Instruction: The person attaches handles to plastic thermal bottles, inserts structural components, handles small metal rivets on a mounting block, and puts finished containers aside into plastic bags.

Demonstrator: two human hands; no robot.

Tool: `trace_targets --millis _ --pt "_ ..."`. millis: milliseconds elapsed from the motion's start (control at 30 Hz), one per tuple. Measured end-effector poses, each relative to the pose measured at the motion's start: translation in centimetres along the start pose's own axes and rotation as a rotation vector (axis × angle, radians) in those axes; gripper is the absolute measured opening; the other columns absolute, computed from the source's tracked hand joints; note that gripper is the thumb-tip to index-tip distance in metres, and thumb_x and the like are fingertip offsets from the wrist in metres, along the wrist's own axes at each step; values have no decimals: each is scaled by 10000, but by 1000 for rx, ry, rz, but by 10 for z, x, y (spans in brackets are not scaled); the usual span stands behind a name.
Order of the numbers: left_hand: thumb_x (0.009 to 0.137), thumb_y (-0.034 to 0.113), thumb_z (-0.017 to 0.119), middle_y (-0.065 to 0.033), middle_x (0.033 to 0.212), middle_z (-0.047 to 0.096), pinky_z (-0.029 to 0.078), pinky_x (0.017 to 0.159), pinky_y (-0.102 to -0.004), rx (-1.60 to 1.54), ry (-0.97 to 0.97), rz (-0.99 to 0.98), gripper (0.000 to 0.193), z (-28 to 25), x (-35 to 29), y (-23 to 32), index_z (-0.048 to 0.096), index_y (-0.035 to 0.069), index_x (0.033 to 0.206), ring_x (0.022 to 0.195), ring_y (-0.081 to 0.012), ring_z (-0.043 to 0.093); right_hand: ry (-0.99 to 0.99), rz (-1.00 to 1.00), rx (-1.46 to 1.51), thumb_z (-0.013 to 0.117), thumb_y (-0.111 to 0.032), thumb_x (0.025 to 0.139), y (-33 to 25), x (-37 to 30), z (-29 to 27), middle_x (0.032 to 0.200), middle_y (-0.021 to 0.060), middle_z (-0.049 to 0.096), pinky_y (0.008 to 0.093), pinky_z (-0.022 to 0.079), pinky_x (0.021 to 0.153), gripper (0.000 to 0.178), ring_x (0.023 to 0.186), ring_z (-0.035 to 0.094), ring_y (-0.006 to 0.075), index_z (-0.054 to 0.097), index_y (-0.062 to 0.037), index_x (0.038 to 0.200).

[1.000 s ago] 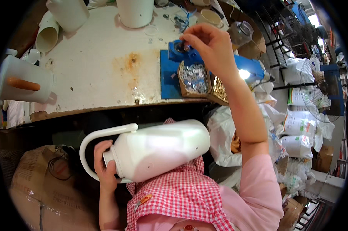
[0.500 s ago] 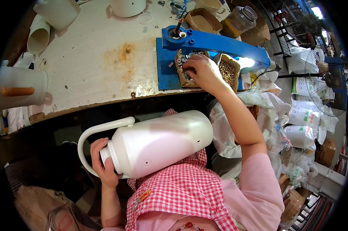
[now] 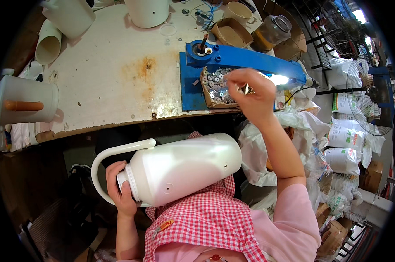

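A white plastic jug body (image 3: 186, 172) with a big loop handle lies on its side across my lap, its neck to the left. My left hand (image 3: 120, 187) is closed round the neck, thumb on the near side. My right hand (image 3: 253, 94) is raised over the boxes on the bench, fingers curled in a pinch; what they hold, if anything, is too small to make out. Beside its fingertips is a cardboard box of washers (image 3: 217, 85). Brass-coloured rivets (image 3: 248, 89) show partly behind the hand, their box mostly hidden.
A blue press arm (image 3: 245, 57) with a bright lamp reaches over the boxes. White jug bodies (image 3: 29, 99) stand along the bench's left and far sides. At the back are an open carton (image 3: 232, 32) and a clear jar (image 3: 272, 32). Plastic bags (image 3: 258, 150) and a fan (image 3: 367, 94) are at right.
My right hand has come out of the washer box and moved right, toward the rivets, uncovering the washers. The left hand keeps its hold on the jug body; the view has shifted slightly.
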State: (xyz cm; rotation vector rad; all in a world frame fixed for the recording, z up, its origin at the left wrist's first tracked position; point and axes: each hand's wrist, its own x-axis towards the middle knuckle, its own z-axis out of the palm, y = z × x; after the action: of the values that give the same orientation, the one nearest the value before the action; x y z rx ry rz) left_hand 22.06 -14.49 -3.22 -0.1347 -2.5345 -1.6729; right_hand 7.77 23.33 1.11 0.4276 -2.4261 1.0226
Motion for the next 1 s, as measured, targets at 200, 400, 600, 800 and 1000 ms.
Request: trace_targets --millis 200,400,600,800,1000 --pt "936 265 532 -192 1186 586 423 1002 -404 13 -6 27 382 -1 3 -2 601 -27 1173 1112 -309 561 287 -318 44 752 52 763 -18 71 4 892 65 737 283 552 620 178 726 703 169 721 -42 911" --pt "932 223 549 -193 1186 591 422 1002 -397 34 55 17 349 1 -1 0 607 -20 1176 1104 -310 567 251 -578 -318 768 -51 695 -1 85 12 908 1 738 302 541 601 174 678 682 208 682 -100 838" --pt "930 135 525 -164 1089 592 438 938 -371 38 92 20 239 1 6 7 609 -22 1090 1010 -279 568 239 -668 -439 772 -68 676 4 85 11 937 -4 739 298 541 596 205 682 689 196 695 -109 861" --pt "975 128 459 -110 992 591 452 880 -332 33 340 -43 187 -47 16 23 579 -16 973 922 -210 570 161 -170 1 723 -119 859 -22 26 -6 862 111 729 291 548 640 92 704 701 200 708 -45 913" --pt "1033 257 451 -110 1093 642 547 806 -346 -235 630 -289 305 -108 29 31 581 -5 1117 944 -198 653 -376 383 870 625 -268 983 -59 -34 21 906 94 731 319 540 835 371 875 690 193 618 49 1175"
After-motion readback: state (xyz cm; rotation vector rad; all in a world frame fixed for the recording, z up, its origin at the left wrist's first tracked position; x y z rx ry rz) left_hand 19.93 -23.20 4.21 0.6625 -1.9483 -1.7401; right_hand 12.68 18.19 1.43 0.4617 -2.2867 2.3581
